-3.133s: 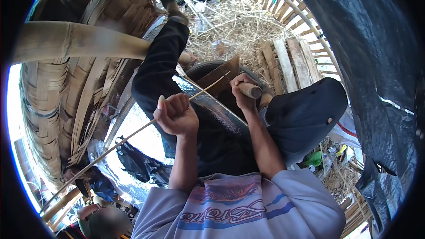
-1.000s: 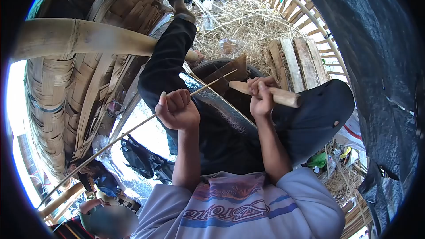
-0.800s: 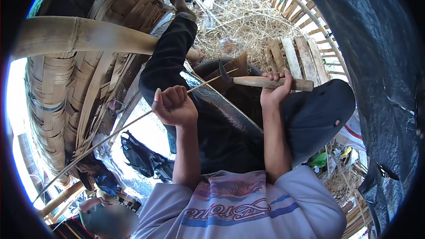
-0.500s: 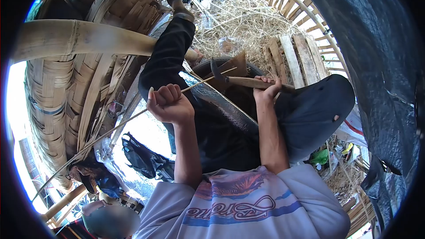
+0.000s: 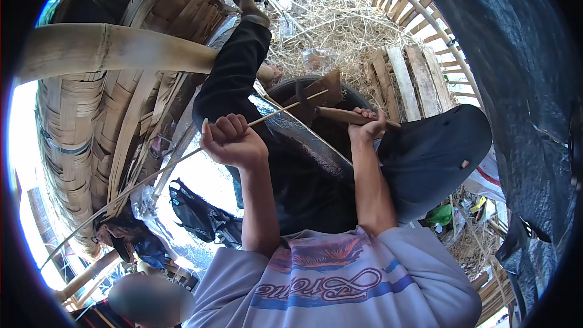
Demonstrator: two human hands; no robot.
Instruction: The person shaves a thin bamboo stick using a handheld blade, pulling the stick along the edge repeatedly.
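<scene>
While L hand (image 5: 234,140) fists round a thin stick (image 5: 273,115) & R hand (image 5: 367,124) wraps the handle of a curved-blade tool (image 5: 340,115), stick's end crosses nr the blade (contact? can't tell) above a black tub (image 5: 357,97); a slip, e.g. loose grip, could nick a leg.

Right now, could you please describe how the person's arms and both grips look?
The left grip and right grip are bare and human, with no glove, ring or watch visible. The left forearm and right forearm are bare too. The left sleeve and right sleeve are short, loose and pale lilac-grey.
</scene>
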